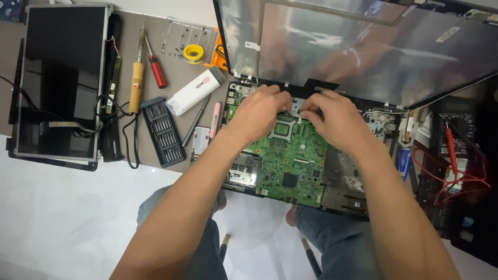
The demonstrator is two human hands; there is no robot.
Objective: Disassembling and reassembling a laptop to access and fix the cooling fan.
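An opened laptop base lies in front of me with its green motherboard (282,155) exposed. My left hand (257,111) and my right hand (332,116) both rest on the far edge of the board, near the hinge. Their fingertips pinch at something small between them, close to a white connector strip (295,106); what they grip is hidden by the fingers. The laptop's lid (373,46), with its silvery foil back, stands open just behind my hands. My forearms cover the board's lower corners.
A detached screen panel (59,78) lies at the left. Beside it lie a wooden-handled tool (136,85), a red screwdriver (155,70), a black bit set (163,132), a white brush tool (194,92) and a yellow tape roll (194,53). A multimeter with red leads (456,155) lies at the right.
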